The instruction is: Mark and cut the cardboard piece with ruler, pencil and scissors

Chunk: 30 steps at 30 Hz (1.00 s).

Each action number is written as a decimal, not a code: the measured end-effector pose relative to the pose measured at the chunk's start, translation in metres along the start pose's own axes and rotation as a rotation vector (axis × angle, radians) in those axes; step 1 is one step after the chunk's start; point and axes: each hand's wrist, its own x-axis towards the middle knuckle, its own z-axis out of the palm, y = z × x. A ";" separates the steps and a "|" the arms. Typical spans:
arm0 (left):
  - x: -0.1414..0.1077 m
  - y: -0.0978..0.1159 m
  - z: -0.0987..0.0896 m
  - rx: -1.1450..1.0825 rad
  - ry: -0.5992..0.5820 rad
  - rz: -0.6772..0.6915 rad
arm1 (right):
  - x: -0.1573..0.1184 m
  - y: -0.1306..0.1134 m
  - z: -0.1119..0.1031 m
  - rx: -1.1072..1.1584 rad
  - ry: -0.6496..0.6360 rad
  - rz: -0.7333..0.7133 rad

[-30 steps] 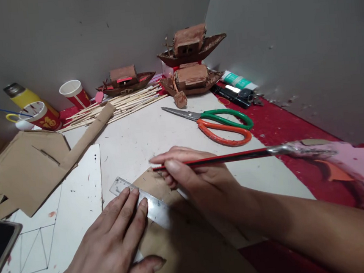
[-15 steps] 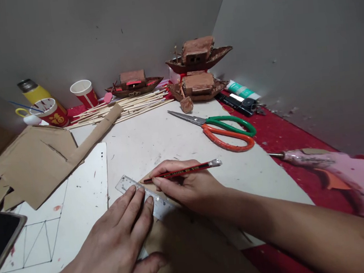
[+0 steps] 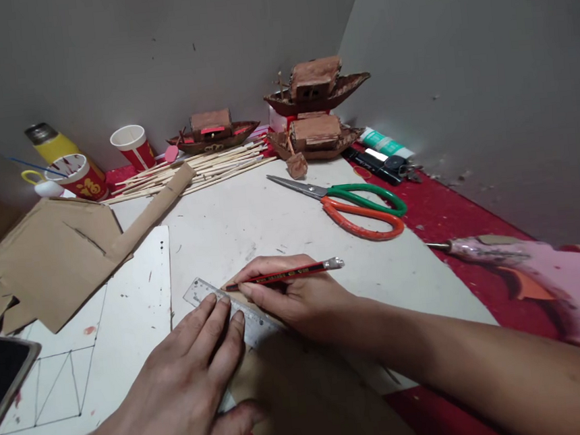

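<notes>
Pencil (image 3: 285, 274) farther left — near-crosswise, tip leftward

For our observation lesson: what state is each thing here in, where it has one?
Ruler: held flat
Pencil: tilted
Left hand: resting on ruler
Right hand: closed around pencil
Scissors: blades shut
Phone: screen dark
Glue gun: on its side
Paper cups: lidless
Yellow bottle: capped

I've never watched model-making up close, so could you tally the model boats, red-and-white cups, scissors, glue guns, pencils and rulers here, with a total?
Model boats: 3
Red-and-white cups: 2
Scissors: 1 pair
Glue gun: 1
Pencil in the right hand: 1
Ruler under the left hand: 1
Total: 9
</notes>
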 end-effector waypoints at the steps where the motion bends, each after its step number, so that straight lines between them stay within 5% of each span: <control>1: 0.000 0.000 0.000 0.005 -0.002 0.002 | 0.000 0.000 0.000 -0.002 -0.001 -0.004; 17: 0.001 0.000 -0.002 0.010 -0.005 0.009 | -0.003 -0.021 -0.006 -0.103 0.018 0.137; 24: 0.000 0.000 0.000 0.014 -0.011 0.003 | -0.004 -0.045 -0.023 -0.280 -0.175 0.104; 30: -0.002 0.001 0.002 -0.004 0.013 -0.008 | -0.005 -0.054 -0.028 -0.380 -0.213 0.137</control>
